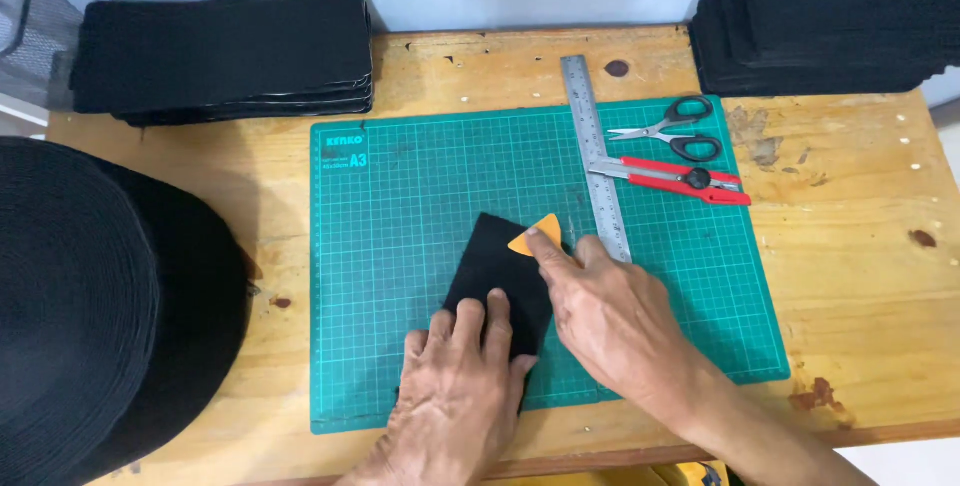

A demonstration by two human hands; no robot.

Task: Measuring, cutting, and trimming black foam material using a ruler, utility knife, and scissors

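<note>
A black strip of fabric [497, 271] lies slanted on the green cutting mat [400, 206]. My left hand [455, 391] presses flat on its near end with fingers spread. An orange triangular piece of chalk [537, 235] rests on the strip's far end, pinched by the fingers of my right hand [610, 316]. A steel ruler [596, 156] lies on the mat just right of my right hand, with its near end touching my fingers.
Black-handled scissors [675, 129] and a red utility knife [680, 178] lie on the mat's right side. Stacks of black fabric strips sit at the back left [225, 56] and back right [830, 21]. A big roll of black webbing [90, 306] fills the left. The wooden table [860, 266] carries everything.
</note>
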